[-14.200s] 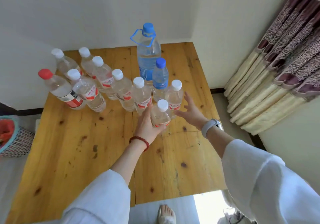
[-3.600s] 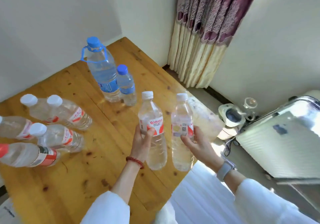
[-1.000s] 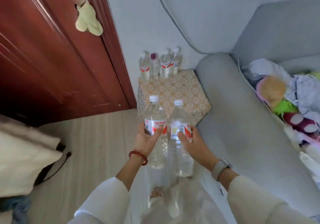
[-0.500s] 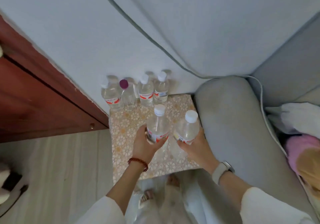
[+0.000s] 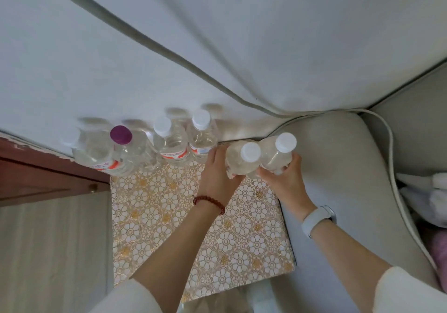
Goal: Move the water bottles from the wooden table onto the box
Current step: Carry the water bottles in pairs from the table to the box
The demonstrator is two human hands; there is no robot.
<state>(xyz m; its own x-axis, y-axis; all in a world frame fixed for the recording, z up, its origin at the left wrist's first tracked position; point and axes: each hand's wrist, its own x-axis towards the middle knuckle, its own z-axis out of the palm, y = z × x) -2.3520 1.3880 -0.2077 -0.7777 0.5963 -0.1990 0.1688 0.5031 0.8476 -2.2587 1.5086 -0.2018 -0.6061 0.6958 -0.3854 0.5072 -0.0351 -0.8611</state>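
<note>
Nearest to us, white sleeves and two bare forearms reach out over the box [image 5: 169,216], its floral gold-and-white top showing plenty of bare pattern. Left hand [image 5: 217,179], red bead bracelet at the wrist, is wrapped around the left bottle [image 5: 238,161]; right hand [image 5: 284,178], pale watch on the wrist, is curled round the right bottle [image 5: 278,154]. Both bottles sit side by side, touching, at the box's far right corner, hard against the grey sofa arm [image 5: 338,167]. Whether their bases are down yet, I can't tell. These look full, so fairly heavy, thin-walled and smooth: grip mid-body at the label, not the cap. Further back, four bottles [image 5: 169,141] line the wall, three white caps and one purple cap [image 5: 120,134], so space there is tight.
</note>
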